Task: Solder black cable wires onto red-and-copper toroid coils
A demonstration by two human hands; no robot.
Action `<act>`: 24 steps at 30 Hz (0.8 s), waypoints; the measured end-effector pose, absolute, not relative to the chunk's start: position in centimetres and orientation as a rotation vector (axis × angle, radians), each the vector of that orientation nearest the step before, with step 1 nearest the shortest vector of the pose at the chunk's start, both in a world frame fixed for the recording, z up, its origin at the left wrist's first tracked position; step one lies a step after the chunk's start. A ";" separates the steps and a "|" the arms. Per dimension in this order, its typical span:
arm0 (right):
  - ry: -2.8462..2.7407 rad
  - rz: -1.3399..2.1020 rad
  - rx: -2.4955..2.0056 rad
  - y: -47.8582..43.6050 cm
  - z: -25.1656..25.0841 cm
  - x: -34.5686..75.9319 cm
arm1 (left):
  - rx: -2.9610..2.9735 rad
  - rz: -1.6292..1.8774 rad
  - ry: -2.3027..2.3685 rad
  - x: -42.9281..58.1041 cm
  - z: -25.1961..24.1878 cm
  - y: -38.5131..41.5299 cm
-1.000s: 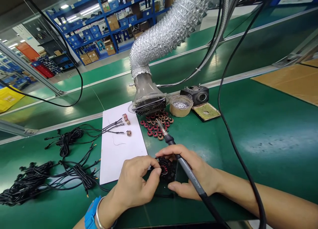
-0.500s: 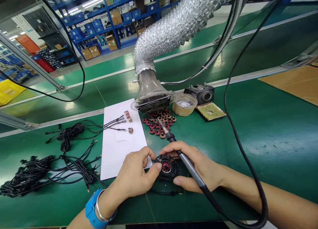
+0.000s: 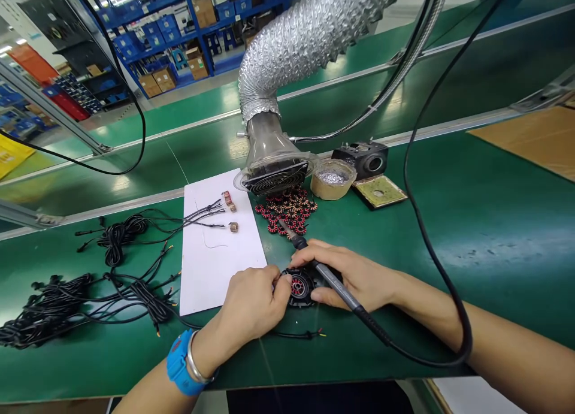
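Note:
My left hand [image 3: 254, 300] grips the left edge of a round black fan frame [image 3: 300, 287] between thumb and fingers. The frame has a red-wound hub and lies low over the green bench mat [image 3: 449, 294]. My right hand [image 3: 354, 276] holds a grey soldering iron [image 3: 326, 273] like a pen, its fingers close beside the frame. The iron's metal tip [image 3: 284, 227] points away from the frame, over a pile of red and copper toroid coils [image 3: 285, 213]. A thin wire lead [image 3: 296, 335] lies on the mat just below the frame.
A white sheet [image 3: 220, 264] holds black leads ending in small coils. Black cable bundles [image 3: 90, 309] lie to its left. Behind stand a fume extractor nozzle [image 3: 274, 156] on silver ducting, a solder tin [image 3: 332, 179], a black iron stand [image 3: 365, 159] and a brass-topped plate [image 3: 380, 191].
The head view has shifted, moving the bench up in the picture. The soldering iron now lies flatter, and my right fingers sit further over the fan frame.

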State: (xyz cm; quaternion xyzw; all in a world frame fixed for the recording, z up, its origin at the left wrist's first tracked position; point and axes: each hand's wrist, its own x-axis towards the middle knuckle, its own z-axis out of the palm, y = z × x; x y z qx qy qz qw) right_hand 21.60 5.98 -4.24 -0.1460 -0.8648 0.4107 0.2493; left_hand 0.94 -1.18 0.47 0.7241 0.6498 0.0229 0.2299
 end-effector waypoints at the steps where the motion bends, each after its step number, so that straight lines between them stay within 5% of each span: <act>1: -2.351 1.117 -0.408 6.0 -4.2 21.6 | 2.027 0.036 1.803 0.9 0.5 -1.2; 10: -2.294 0.799 -0.496 4.1 -4.9 20.6 | 2.026 -0.002 1.723 0.2 1.0 -1.1; 24: -2.444 0.809 -0.567 5.1 -4.1 21.5 | 2.014 0.019 1.740 0.9 0.7 -1.3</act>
